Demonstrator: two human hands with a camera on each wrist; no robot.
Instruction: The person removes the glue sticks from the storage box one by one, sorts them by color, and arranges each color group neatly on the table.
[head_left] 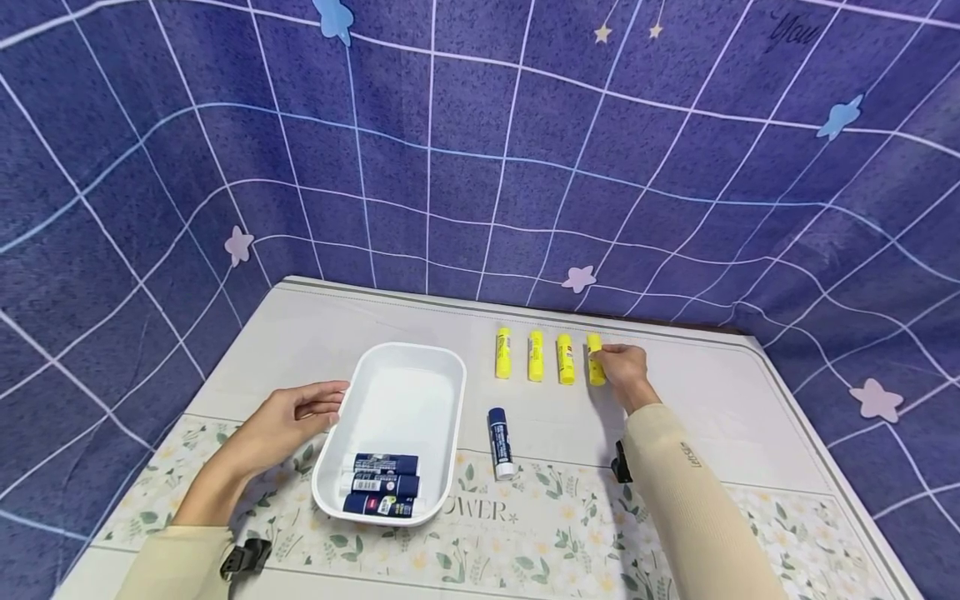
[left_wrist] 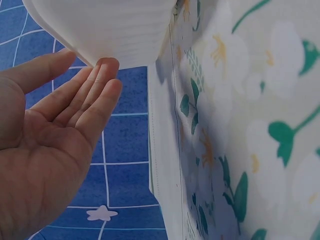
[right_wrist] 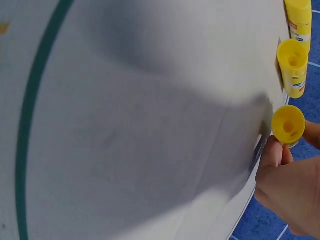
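Head view: fingers of the left hand are loose and pretty straight, just touching the side of a white tub. Three navy tubes lie in its near end. Next over, a lone navy tube is on the table, then three yellow tubes in a row, then the rightmost yellow tube, pinched by the right hand.

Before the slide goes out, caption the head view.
Right hand grips the rightmost yellow tube of four; left hand at the white tray.
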